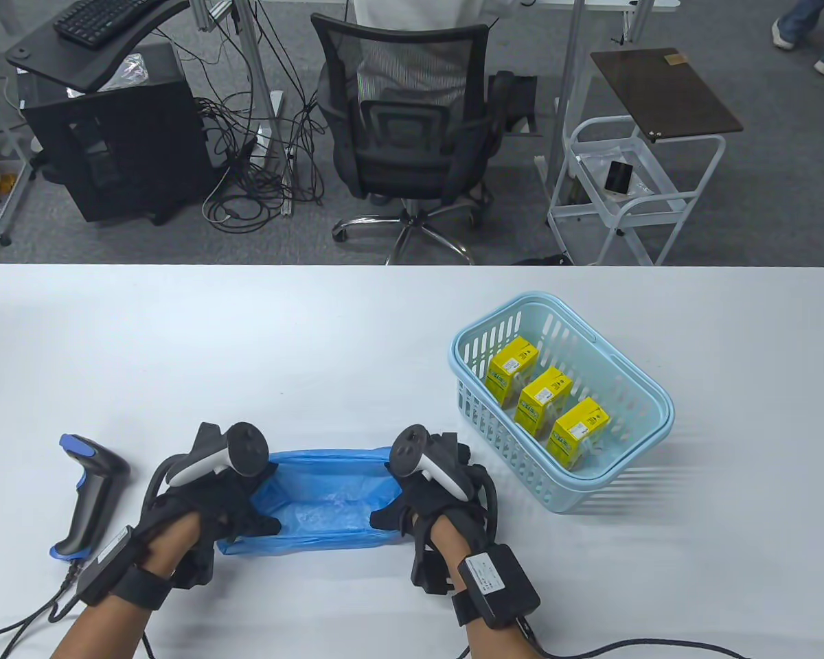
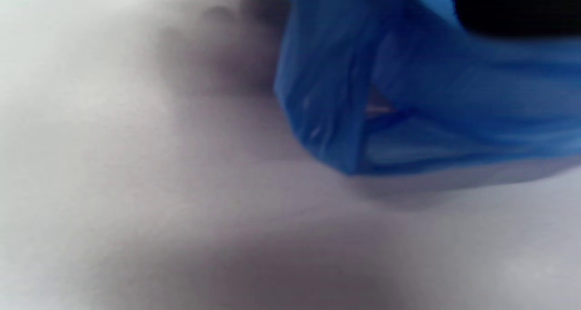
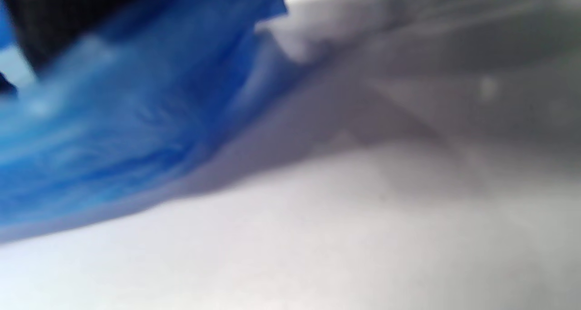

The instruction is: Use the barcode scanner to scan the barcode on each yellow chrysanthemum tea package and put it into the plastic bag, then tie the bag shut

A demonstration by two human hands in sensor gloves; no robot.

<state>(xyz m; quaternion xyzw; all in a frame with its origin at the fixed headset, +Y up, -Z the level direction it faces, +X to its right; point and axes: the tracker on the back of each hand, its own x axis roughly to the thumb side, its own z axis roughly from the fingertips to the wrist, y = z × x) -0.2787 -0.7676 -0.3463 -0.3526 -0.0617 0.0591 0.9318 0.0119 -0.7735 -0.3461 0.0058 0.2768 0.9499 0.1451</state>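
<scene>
A blue plastic bag [image 1: 323,504] lies on the white table near the front edge, spread between my two hands. My left hand [image 1: 237,511] grips its left end and my right hand [image 1: 402,511] grips its right end, the bag's mouth held open between them. Both wrist views are blurred and show only blue bag [image 2: 408,101] [image 3: 113,128] film close up over the table. Three yellow chrysanthemum tea packages [image 1: 511,369] [image 1: 543,402] [image 1: 577,432] stand in a light blue basket [image 1: 577,494] to the right. The black and blue barcode scanner [image 1: 89,491] lies at the left of my left hand.
The scanner's cable [image 1: 20,621] runs off the front left edge. Beyond the table's far edge stand an office chair [image 1: 408,130], a white trolley [image 1: 625,199] and a black computer case [image 1: 120,147].
</scene>
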